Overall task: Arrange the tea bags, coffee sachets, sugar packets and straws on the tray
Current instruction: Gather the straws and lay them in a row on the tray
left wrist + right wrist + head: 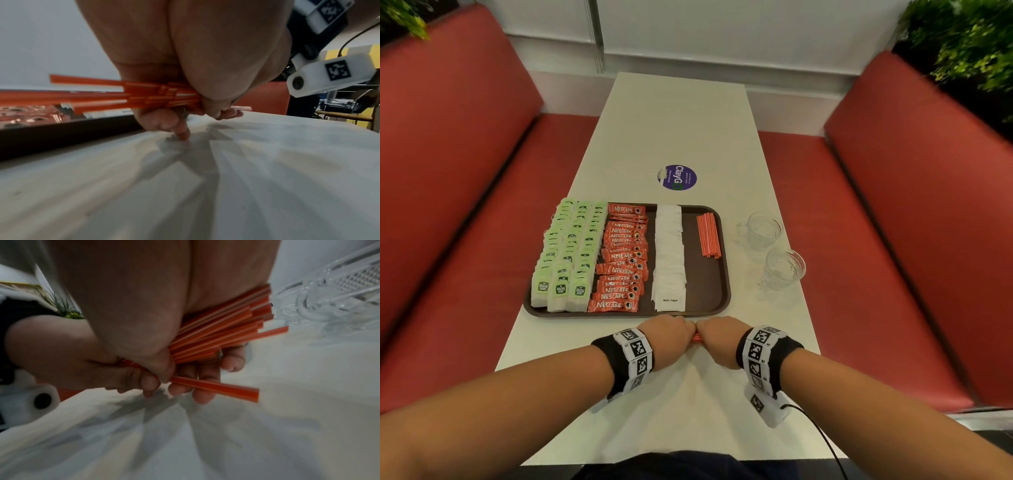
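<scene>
White table (688, 130) between red benches (458, 192); hands (695, 330) grip straws (697, 337).

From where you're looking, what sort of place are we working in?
Most likely a cafe or canteen booth. Red padded benches flank a narrow white table bearing a round ClayGo sticker, and a brown tray of tea, coffee and sugar sits beside two glass cups.
</scene>
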### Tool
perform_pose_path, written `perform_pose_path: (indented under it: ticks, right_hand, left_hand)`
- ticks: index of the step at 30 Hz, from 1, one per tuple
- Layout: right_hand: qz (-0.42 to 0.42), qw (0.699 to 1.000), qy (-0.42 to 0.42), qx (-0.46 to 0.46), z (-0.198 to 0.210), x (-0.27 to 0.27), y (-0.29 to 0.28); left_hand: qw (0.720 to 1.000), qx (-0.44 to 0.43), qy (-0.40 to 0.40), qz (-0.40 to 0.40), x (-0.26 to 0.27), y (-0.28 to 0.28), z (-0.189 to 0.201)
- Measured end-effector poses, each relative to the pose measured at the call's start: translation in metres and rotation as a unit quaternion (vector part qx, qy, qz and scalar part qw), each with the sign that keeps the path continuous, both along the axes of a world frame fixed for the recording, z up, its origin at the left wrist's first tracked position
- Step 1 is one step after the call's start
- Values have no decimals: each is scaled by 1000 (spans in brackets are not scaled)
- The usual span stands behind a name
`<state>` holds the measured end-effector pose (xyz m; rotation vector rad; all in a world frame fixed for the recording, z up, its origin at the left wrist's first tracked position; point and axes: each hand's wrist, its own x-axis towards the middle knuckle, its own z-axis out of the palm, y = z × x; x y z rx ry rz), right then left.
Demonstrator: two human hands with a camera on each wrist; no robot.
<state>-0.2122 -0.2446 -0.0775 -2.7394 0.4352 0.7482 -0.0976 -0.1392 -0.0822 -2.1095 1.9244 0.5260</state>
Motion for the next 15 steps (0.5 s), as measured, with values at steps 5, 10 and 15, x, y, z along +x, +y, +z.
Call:
perform_pose_path:
  ticks: [5, 10, 15]
  right_hand:
    - [-43, 995, -66, 56, 20, 8, -1]
    - [-80, 985, -119, 98, 39, 17, -8]
    - [-100, 977, -151, 111, 55, 26, -26]
  left_hand:
    - [994, -3, 106, 17, 20, -1, 12]
    - [994, -9, 110, 15, 34, 1, 22]
    - [997, -31, 64, 39, 52, 3, 33]
